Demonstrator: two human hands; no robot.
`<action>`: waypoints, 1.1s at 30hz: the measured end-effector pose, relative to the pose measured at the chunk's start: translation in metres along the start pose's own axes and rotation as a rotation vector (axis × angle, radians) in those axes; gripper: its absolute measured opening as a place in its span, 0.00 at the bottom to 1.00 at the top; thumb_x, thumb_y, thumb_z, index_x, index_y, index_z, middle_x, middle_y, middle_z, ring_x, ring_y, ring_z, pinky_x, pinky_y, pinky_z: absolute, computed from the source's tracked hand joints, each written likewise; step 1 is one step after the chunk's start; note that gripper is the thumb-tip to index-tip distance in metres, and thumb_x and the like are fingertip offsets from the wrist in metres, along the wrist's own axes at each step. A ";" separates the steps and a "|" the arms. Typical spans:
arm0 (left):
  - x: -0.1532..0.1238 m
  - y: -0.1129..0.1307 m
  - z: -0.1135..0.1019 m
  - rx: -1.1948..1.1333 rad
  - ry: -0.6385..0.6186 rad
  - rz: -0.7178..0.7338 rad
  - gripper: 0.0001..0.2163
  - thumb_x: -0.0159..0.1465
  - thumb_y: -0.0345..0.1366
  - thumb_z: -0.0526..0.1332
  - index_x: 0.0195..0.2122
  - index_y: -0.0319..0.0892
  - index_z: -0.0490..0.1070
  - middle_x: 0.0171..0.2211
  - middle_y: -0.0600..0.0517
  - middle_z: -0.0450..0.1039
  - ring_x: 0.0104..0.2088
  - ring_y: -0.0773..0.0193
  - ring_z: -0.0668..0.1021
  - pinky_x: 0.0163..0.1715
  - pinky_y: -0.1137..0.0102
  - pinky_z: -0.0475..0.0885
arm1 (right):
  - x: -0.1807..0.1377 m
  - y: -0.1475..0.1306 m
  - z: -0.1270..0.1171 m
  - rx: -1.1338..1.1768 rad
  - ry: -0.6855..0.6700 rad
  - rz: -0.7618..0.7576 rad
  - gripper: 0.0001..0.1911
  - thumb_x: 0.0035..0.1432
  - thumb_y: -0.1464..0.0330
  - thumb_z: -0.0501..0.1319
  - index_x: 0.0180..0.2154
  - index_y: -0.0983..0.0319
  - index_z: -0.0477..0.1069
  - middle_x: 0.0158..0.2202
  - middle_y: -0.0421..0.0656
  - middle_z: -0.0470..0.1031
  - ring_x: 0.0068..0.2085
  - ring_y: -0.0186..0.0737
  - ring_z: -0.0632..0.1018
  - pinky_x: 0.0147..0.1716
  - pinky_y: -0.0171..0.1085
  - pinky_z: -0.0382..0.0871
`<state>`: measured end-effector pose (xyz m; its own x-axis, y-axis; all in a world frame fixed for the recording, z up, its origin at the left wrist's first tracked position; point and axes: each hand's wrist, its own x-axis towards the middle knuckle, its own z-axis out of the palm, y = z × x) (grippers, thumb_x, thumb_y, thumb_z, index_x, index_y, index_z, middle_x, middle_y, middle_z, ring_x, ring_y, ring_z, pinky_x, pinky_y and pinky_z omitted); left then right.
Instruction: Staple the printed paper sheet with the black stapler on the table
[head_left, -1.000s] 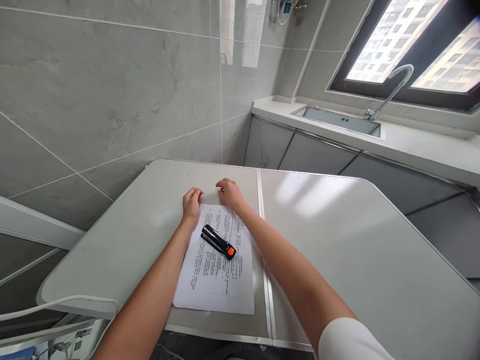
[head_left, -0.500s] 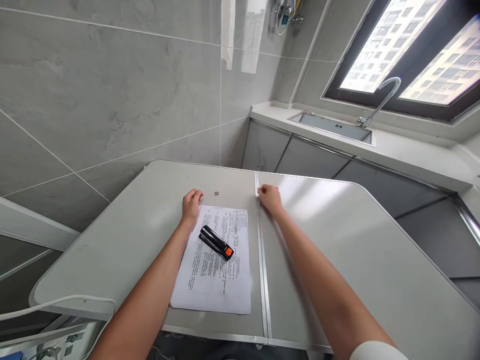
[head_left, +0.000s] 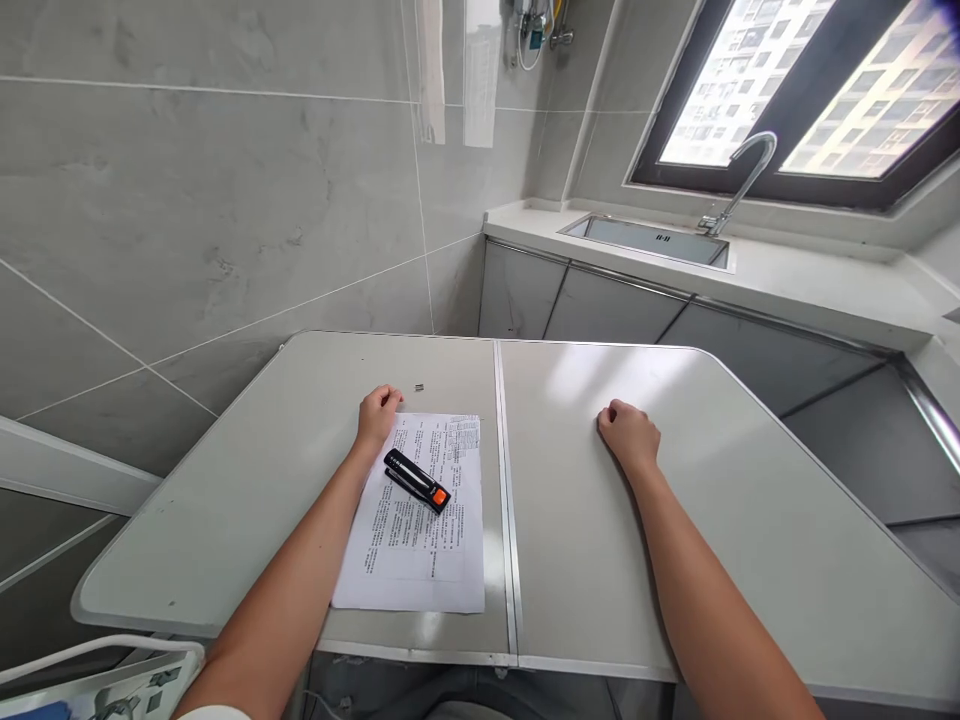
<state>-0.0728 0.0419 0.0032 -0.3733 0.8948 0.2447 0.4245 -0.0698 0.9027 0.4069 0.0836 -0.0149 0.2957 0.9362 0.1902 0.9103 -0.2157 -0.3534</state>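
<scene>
A printed sheet of paper (head_left: 420,540) lies on the grey folding table (head_left: 247,480). A black stapler (head_left: 417,481) with an orange end rests across the sheet. My left hand (head_left: 376,413) sits at the paper's top left corner with its fingers curled down onto it. A tiny staple (head_left: 419,387) lies on the table just beyond that hand. My right hand (head_left: 628,435) rests on the right half of the table, fingers curled in a loose fist, well away from the paper.
A metal seam (head_left: 504,490) splits the table in two. Tiled wall stands behind it. A counter with a sink (head_left: 645,240) and curved tap (head_left: 739,175) runs under the window at the back right. White plastic tubing (head_left: 97,655) shows at the lower left.
My right hand left the paper's top edge and swept right across the seam onto the table's right half. The left hand stayed at the paper's corner. A staple now shows beyond the sheet.
</scene>
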 end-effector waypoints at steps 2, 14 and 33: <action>0.000 0.001 0.001 0.067 -0.028 0.036 0.11 0.63 0.38 0.60 0.24 0.44 0.72 0.29 0.52 0.73 0.32 0.61 0.72 0.33 0.69 0.64 | 0.001 -0.001 0.000 0.007 -0.020 -0.011 0.11 0.59 0.61 0.58 0.30 0.58 0.76 0.29 0.47 0.76 0.29 0.43 0.71 0.30 0.39 0.56; -0.005 0.000 0.013 0.291 -0.309 0.325 0.06 0.66 0.38 0.64 0.36 0.47 0.81 0.39 0.47 0.76 0.42 0.55 0.77 0.44 0.63 0.72 | -0.007 -0.019 -0.009 0.169 -0.057 -0.209 0.13 0.61 0.62 0.56 0.25 0.58 0.65 0.27 0.43 0.73 0.28 0.40 0.68 0.30 0.38 0.56; -0.007 0.002 0.017 0.464 -0.416 0.401 0.05 0.68 0.36 0.63 0.35 0.46 0.78 0.34 0.48 0.74 0.41 0.53 0.73 0.47 0.58 0.66 | -0.022 -0.041 -0.002 0.456 -0.296 -0.479 0.17 0.62 0.57 0.59 0.25 0.58 0.64 0.24 0.37 0.66 0.28 0.36 0.64 0.30 0.35 0.60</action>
<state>-0.0554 0.0425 -0.0027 0.1887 0.9393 0.2866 0.8022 -0.3158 0.5068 0.3632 0.0714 -0.0030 -0.2554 0.9487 0.1865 0.6898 0.3140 -0.6524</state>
